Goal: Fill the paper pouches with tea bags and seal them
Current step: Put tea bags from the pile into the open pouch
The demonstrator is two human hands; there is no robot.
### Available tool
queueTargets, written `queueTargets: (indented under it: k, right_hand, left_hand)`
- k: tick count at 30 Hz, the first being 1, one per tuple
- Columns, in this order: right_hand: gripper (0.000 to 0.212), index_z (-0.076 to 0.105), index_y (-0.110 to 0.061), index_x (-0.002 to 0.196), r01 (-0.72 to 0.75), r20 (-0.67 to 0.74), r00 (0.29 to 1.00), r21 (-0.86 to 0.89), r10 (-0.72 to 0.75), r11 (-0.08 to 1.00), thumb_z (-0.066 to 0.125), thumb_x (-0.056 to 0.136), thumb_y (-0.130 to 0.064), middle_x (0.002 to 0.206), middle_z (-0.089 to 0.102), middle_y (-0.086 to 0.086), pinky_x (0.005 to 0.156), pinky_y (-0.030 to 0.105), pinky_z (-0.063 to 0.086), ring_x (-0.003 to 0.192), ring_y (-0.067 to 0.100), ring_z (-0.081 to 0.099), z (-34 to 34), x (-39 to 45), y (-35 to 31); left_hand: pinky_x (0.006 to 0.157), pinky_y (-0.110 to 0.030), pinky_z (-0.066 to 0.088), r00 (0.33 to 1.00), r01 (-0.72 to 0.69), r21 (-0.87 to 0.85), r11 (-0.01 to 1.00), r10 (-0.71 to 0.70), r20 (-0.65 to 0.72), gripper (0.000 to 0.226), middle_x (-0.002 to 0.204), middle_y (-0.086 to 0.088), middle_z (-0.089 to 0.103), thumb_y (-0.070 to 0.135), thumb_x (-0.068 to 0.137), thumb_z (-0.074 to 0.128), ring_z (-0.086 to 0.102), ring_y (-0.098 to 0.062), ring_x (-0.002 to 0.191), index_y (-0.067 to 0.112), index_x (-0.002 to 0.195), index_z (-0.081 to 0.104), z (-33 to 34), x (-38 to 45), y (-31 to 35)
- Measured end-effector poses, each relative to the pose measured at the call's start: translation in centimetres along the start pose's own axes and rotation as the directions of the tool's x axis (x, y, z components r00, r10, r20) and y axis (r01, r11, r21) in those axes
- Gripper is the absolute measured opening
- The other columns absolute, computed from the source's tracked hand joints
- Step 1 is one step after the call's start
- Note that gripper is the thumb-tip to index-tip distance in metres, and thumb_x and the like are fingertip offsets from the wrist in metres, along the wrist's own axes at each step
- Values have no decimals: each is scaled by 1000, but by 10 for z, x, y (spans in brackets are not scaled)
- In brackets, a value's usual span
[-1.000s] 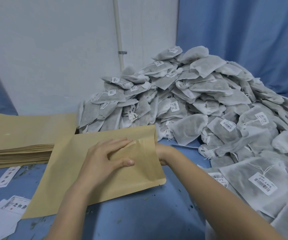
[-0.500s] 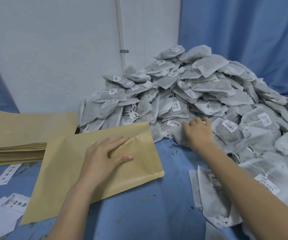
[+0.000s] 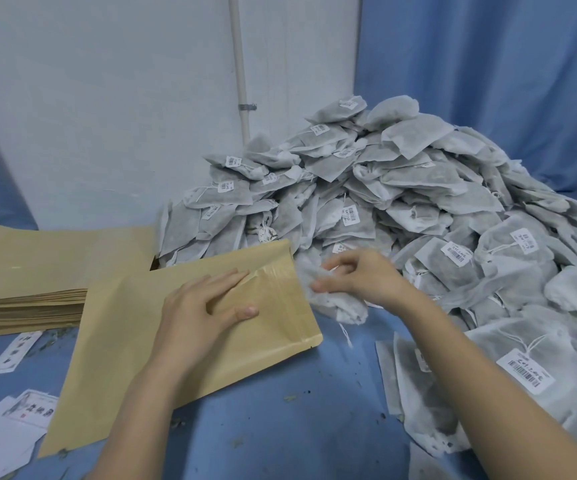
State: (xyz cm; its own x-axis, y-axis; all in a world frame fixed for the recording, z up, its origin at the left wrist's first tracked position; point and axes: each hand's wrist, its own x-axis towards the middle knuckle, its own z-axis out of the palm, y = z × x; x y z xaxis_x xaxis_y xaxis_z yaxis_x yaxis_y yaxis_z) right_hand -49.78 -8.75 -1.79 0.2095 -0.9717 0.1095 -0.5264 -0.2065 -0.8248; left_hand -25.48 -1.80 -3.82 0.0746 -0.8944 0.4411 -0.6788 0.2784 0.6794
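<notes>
A brown paper pouch [image 3: 131, 344] lies flat on the blue table with its mouth pointing right. My left hand [image 3: 197, 313] rests on the pouch near that mouth, fingers lifting the top flap. My right hand [image 3: 360, 275] grips a white tea bag [image 3: 335, 303] just right of the mouth; the bag is blurred and its string trails on the table. A large heap of grey-white tea bags [image 3: 401, 188] with barcode labels rises behind and to the right.
A stack of flat brown pouches [image 3: 30, 271] sits at the left. Printed paper labels [image 3: 13, 420] lie at the front left. More tea bags [image 3: 495, 386] spread along the right front. A white wall with a pipe [image 3: 240, 67] and a blue curtain stand behind.
My right hand went from the pouch mouth to the heap, took a tea bag, and has pulled it back left toward the mouth. My left hand stayed on the pouch.
</notes>
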Motion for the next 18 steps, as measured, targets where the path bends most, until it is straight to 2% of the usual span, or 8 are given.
queueTargets:
  k: [2, 4, 6, 8, 10, 12, 16, 18]
  right_hand:
    - [24, 71, -27, 79, 45, 89, 995, 0, -45, 999, 81, 61, -39, 53, 60, -21, 58, 12, 42, 55, -8, 54, 10, 0, -9]
    - [6, 70, -19, 73, 83, 66, 995, -64, -78, 995, 72, 72, -25, 59, 62, -11, 59, 12, 43, 62, 2, 55, 23, 8, -17]
    - [25, 52, -16, 59, 110, 29, 994, -212, -106, 971, 55, 82, -7, 59, 49, -5, 53, 10, 34, 66, 13, 44, 39, 18, -26]
    - [35, 36, -18, 61, 132, 75, 990, -277, -116, 952, 40, 92, -3, 65, 37, -5, 58, 17, 31, 70, 14, 37, 52, 24, -35]
    - [36, 36, -15, 64, 200, 98, 980, -408, -175, 891, 31, 98, -6, 67, 35, -2, 57, 18, 32, 62, 11, 33, 59, 29, -35]
    - [39, 35, -15, 63, 243, 282, 948, -355, -144, 903, 29, 100, -4, 66, 33, 0, 51, 11, 34, 58, 7, 30, 62, 28, -31]
    - [23, 52, -11, 78, -12, 513, 856, -108, 67, 994, 42, 98, -12, 65, 55, 4, 46, 16, 47, 50, 11, 57, 63, 20, -33]
    - [17, 55, -8, 100, -183, 591, 793, -2, 148, 983, 39, 99, -11, 71, 54, 1, 43, 10, 45, 53, 6, 57, 63, 20, -29]
  left_hand:
    - [99, -15, 30, 1000, 7, -10, 1000, -7, 3, 47, 119, 29, 58, 32, 66, 82, 46, 5, 113, 51, 105, 63, -2, 0, 1]
    - [93, -3, 27, 999, -9, -30, 1000, 10, 40, 49, 108, 43, 54, 32, 63, 83, 45, 14, 107, 50, 105, 64, -1, 0, 3]
    - [90, 2, 25, 997, -32, -31, 999, 34, 67, 51, 104, 47, 52, 33, 62, 84, 45, 18, 104, 48, 106, 65, 2, 0, 6]
    - [100, -10, 27, 998, -30, -15, 999, 31, 50, 52, 118, 32, 56, 33, 63, 83, 45, 5, 115, 46, 110, 64, 3, 0, 6]
    - [106, -22, 29, 999, -14, -12, 1000, 14, 32, 54, 126, 22, 57, 35, 63, 83, 44, -5, 122, 43, 113, 64, 3, 1, 5]
    - [108, -27, 28, 999, -20, -13, 1000, 21, 48, 55, 126, 22, 57, 36, 62, 83, 44, -7, 124, 43, 113, 63, 4, 0, 5]
    - [111, -38, 27, 996, -55, -16, 998, 56, 72, 51, 117, 32, 54, 46, 57, 79, 45, -6, 123, 56, 102, 57, 6, 0, 9]
    - [112, -41, 25, 992, -76, -27, 997, 78, 100, 48, 118, 34, 53, 55, 54, 71, 43, -4, 125, 61, 99, 56, 6, 1, 9]
